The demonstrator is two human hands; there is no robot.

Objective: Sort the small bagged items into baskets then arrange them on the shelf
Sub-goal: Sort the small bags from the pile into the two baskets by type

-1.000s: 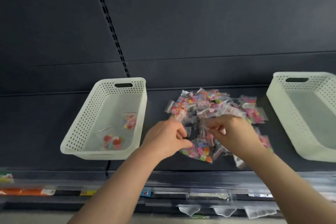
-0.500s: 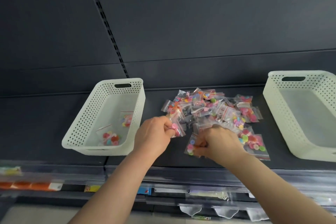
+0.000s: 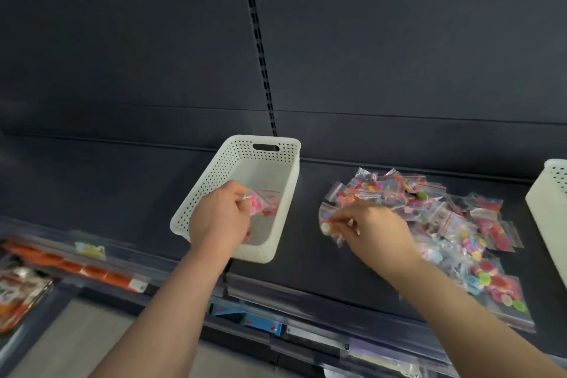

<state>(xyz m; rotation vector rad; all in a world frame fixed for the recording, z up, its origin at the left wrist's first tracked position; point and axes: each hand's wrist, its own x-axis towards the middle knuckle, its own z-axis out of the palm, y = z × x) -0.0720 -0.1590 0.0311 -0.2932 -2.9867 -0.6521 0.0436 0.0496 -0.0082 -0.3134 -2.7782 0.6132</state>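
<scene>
I see a dark shelf carrying a white perforated basket, a pile of small bags well apart from it, and a second basket at the far edge.

I logged small clear bags of coloured pieces heaped on the dark shelf. White perforated basket to their left held a few; second basket stood at the right edge.

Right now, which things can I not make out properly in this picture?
Head view:
- right basket: cut by the right edge.
- left basket floor: partly behind the left hand and the pink bag it pinches.
- small bag pinched by the right hand: contents blurred.
- lower-shelf packets: motion-blurred.
</scene>
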